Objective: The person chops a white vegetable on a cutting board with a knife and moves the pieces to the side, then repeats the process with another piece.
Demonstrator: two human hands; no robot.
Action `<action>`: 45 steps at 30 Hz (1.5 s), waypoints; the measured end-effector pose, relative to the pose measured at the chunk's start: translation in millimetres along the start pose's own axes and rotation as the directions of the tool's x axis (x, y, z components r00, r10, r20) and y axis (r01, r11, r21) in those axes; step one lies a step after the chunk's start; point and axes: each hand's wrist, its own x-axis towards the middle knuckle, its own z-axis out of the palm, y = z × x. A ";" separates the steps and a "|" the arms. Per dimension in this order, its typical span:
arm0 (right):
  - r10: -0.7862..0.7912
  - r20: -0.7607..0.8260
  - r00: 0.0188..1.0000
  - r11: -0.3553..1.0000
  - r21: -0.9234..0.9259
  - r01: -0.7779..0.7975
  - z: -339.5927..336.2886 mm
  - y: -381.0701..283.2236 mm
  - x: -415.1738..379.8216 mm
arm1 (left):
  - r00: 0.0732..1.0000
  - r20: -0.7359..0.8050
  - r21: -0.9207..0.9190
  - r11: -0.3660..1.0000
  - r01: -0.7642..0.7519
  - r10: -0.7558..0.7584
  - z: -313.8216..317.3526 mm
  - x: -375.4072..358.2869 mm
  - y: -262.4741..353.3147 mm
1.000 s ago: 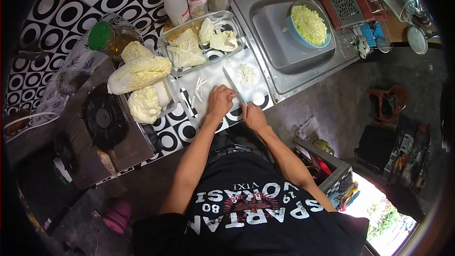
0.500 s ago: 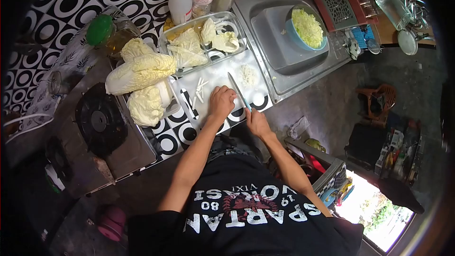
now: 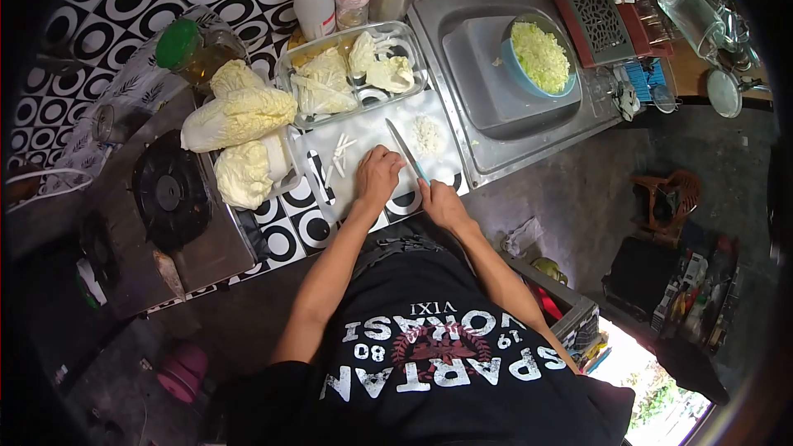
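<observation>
gripping the knife [image 3: 405,147] by its handle, the right hand [image 3: 447,205] sat at the near edge of the cutting board [image 3: 373,126], blade slanting away to the far left. the left hand [image 3: 379,175] lay on the board just left of the blade, fingers curled, probably to keep the tips clear of the edge; whether it pinched a piece could not be told. pale strips [image 3: 340,153] lay to its left and a finely chopped heap [image 3: 426,137] right of the knife, a split that seemed meant to keep coarse from fine.

beyond the board, a glass dish [image 3: 363,112] held loose leaves [image 3: 323,81], seemingly within easy reach. whole cabbages [image 3: 239,120] were piled at left, beside the stove [image 3: 206,252]. at right, a blue bowl [image 3: 515,74] of shredded greens [image 3: 541,56] stood in the sink area [image 3: 487,163], likely out of the knife's way.

the counter [image 3: 285,241] bore black-and-white rings, visible through the translucent board. bottles [image 3: 315,4] stood at its far side. dark floor [image 3: 570,153] stretched right, with an orange-brown chair [image 3: 679,192]; bright daylight entered near right.
</observation>
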 end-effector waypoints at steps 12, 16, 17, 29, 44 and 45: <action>0.062 -0.107 0.992 0.998 0.017 -0.061 29.2 3.1 11.9 | 0.989 0.127 0.046 0.996 -0.078 0.072 -3.7 0.4 -1.0; 0.137 -0.069 0.988 0.990 -0.020 -0.138 19.1 -9.0 17.2 | 0.986 0.138 0.011 0.995 -0.097 0.095 -5.7 -0.9 -4.8; 0.120 -0.068 0.990 0.993 -0.011 -0.121 18.4 -6.7 16.7 | 0.988 0.128 -0.012 0.996 -0.089 0.090 -4.9 -1.1 -6.9; 0.074 -0.067 0.995 0.997 -0.023 -0.076 31.2 5.7 -3.6 | 0.997 0.083 -0.076 0.997 -0.002 0.008 -1.3 -2.5 -13.3; 0.087 -0.075 0.993 0.996 0.025 -0.085 23.8 10.1 -25.4 | 0.993 0.058 -0.038 0.995 -0.097 0.100 -4.3 -2.3 -7.3; 0.084 -0.085 0.993 0.996 0.021 -0.083 28.1 11.3 -26.3 | 0.992 0.072 -0.034 0.995 -0.097 0.100 -5.0 -2.2 -6.8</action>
